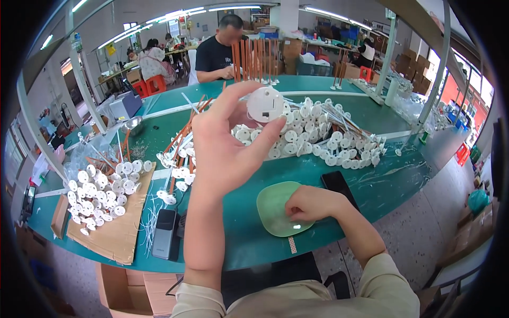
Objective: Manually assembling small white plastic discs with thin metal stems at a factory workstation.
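Raised over the middle of the table, my left hand (225,140) grips a white round disc (265,104) by its edge between thumb and fingers. The disc has a small slot and a dark rectangular part on its flat face. Lower and to the right, my right hand (316,203) reaches into a shallow green dish (271,214), its fingertips pinched together. Whatever those fingertips hold, if anything, is too small to make out. A small bright spot shows in the dish below them. Behind the raised disc lies a large heap of white round-ended sticks (318,127).
At left, more white round pieces (101,193) lie on a cardboard sheet (119,238). A grey power bank (165,233) and a black phone (339,189) rest near the front edge. Brown sticks (254,61) stand upright at the far side, before a seated co-worker (214,58).
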Demonstrator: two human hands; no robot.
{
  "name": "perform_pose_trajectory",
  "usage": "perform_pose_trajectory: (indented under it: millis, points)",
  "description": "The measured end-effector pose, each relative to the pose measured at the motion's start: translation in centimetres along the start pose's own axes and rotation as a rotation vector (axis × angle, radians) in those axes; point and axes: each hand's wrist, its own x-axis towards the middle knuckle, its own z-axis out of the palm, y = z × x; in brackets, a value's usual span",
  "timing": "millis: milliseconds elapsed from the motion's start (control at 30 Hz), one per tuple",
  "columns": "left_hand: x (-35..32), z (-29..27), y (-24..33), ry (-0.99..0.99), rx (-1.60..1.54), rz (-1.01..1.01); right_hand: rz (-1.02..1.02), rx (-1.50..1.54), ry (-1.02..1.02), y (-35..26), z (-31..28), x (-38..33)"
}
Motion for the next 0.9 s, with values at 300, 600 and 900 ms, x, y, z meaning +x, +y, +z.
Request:
perform_pose_trajectory:
  millis: [300,600,900]
  points:
    - [0.2,-0.9,-0.1,-0.168,0.287,0.107,-0.281,-0.090,1.281,-7.5,-9.3,-2.2]
    - [0.0,-0.3,1.5,-0.072,0.287,0.125,-0.475,-0.240,1.182,-10.3,-12.2,1.1]
    - [-0.5,0.7,0.7,0.212,-0.033,0.049,-0.481,0.547,1.410,-11.0,-9.4,3.7]
